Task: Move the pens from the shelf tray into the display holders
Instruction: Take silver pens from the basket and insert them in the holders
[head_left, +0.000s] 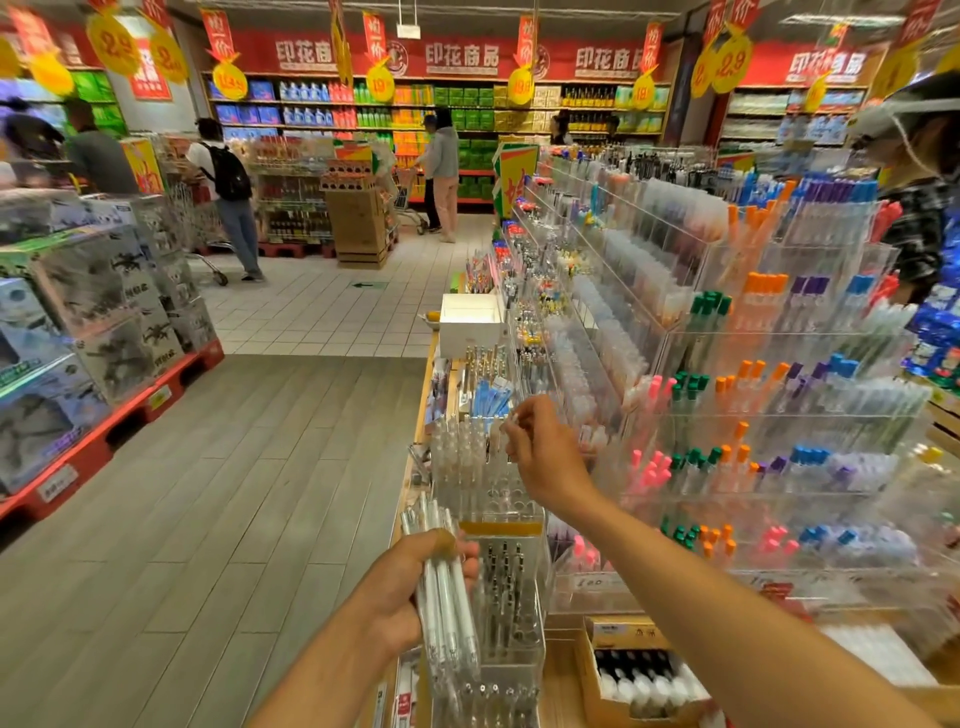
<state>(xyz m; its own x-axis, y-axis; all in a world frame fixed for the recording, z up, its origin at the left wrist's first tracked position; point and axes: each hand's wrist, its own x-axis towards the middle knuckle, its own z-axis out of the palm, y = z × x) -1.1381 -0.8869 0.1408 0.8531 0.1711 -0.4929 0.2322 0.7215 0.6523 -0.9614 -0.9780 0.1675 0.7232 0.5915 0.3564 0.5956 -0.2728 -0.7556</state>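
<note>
Left hand (415, 587) is closed round a bundle of white pens (449, 587), fingers wrapped about the barrels, the bundle held roughly upright and tilted slightly away, just beside the near clear holder (511, 587). Right hand (540, 452) is raised over the far holder (467, 452), thumb and forefinger pinched on what appears to be a single pen (511, 418) at its top end; the item is small and pale, so its identity is judged, not certain. The far holder already carries a row of clear-capped pens on its left side; slots nearer the right hand look vacant, though the acrylic makes this hard to confirm. The near holder contains dark-tipped pens. The shelf tray named in the task cannot be picked out with confidence. To the right stand the tiered acrylic racks (769, 395) of coloured pens; a cardboard box (639, 670) of dark-capped items sits at the lower right. Step in hand, as judged: seating one pen in the far holder while the left hand keeps the stock. Next move calls for lowering the pen vertically into a free slot, releasing the pinch, then drawing another from the bundle
</note>
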